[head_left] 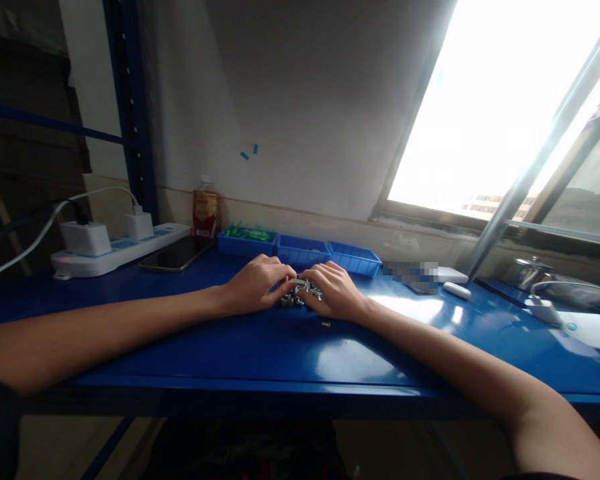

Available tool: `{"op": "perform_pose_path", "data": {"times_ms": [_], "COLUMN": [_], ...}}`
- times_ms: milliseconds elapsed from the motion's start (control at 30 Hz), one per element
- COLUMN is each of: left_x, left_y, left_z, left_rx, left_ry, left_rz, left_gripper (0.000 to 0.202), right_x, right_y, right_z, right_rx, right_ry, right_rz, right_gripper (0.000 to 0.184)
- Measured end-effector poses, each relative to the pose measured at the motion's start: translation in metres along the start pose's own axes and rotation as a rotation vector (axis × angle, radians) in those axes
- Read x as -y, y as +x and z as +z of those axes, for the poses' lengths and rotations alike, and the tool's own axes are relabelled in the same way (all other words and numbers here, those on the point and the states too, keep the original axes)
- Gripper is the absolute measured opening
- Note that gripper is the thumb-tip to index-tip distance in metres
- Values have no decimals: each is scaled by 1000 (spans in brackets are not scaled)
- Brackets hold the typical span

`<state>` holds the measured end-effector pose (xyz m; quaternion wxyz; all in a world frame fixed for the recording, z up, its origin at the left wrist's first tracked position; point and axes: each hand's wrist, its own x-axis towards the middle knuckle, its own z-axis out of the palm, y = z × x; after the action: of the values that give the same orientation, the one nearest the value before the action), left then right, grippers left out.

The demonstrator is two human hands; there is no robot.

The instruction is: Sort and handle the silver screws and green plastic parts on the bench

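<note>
My left hand [258,284] and my right hand [336,291] meet over a small heap of metal screws [293,301] on the blue table. Left thumb and index finger pinch a small pale metal piece [299,282], too small to name exactly. The right hand curves around the heap's right side, its thumb low and its fingers bent toward the same piece. Whatever those right fingertips hold is too small to make out. One loose screw [325,325] lies by itself just in front of the right hand. Part of the heap is hidden by the fingers.
Behind the hands stand a blue bin with green pieces [247,241], a middle blue bin [304,251] and a right blue bin [355,259]. Leftward are a bottle [207,210], a phone [177,255] and a power strip [125,250]. A white case [457,291] lies right.
</note>
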<state>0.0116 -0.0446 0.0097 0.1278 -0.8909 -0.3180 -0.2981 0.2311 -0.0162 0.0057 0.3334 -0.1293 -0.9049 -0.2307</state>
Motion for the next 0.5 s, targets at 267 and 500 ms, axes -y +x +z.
{"op": "perform_pose_path", "data": {"times_ms": [267,500], "left_x": [0,0], "left_y": [0,0], "left_z": [1,0], "left_rx": [-24,-21], "left_ry": [-19,6], "left_rz": [-3,7], "left_gripper": [24,27], "right_x": [-2,0], "right_y": [-1,0], "right_z": [1,1], "right_rx": [7,3], "right_ry": [-66,-30], "right_rz": [-6,20], "right_gripper": [20,22]}}
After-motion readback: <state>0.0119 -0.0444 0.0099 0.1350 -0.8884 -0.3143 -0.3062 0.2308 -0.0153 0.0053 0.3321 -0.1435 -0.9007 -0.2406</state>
